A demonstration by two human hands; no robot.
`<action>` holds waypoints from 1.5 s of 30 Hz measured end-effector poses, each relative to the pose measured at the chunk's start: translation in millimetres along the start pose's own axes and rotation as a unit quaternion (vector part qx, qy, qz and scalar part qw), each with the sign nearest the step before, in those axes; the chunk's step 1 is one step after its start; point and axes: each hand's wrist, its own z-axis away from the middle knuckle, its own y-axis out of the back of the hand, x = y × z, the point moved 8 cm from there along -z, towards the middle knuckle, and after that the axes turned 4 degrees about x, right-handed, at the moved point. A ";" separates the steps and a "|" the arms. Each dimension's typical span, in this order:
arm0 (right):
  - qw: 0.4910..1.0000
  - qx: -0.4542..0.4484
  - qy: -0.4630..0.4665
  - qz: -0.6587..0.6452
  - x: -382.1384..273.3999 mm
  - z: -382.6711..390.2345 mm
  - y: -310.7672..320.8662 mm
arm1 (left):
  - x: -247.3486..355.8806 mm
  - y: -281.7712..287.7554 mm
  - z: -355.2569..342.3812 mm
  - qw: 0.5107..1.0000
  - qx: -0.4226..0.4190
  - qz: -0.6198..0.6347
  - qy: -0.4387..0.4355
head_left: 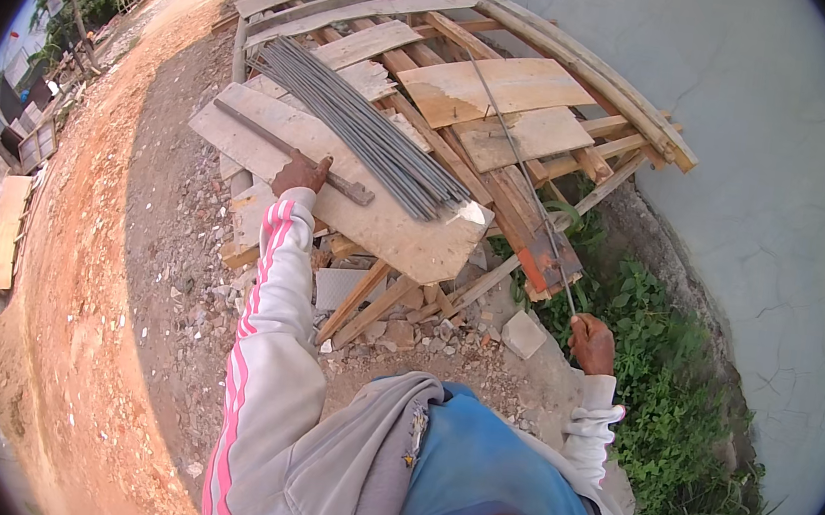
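My left hand (pixel 299 174) rests on a long rusty metal bar (pixel 255 130) that lies across a wide wooden board (pixel 391 227); the fingers are curled over the bar. My right hand (pixel 591 344) is closed around the near end of a thin steel rod (pixel 522 169), which runs away from me over the timber stack. A bundle of grey steel rods (pixel 365 132) lies on the boards just right of my left hand.
Planks and boards are piled in a rough stack (pixel 510 97) against a grey plastered wall (pixel 774 165). Rubble and broken stone (pixel 405 332) lie under the stack. Green weeds (pixel 678 406) grow along the wall. A dirt road (pixel 81 253) runs on the left.
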 end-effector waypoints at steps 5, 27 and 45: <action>0.996 -0.023 -0.057 -0.061 40.3 38.7 12.4 | 17.6 -13.4 -19.9 0.999 0.001 -0.016 -0.029; 0.948 0.194 0.159 0.193 -83.3 -6.6 42.8 | -11.1 76.0 117.6 0.637 0.049 0.768 -0.042; 0.966 0.042 0.233 0.101 -7.9 58.5 120.2 | 342.2 59.3 456.9 0.575 -0.078 0.088 -0.810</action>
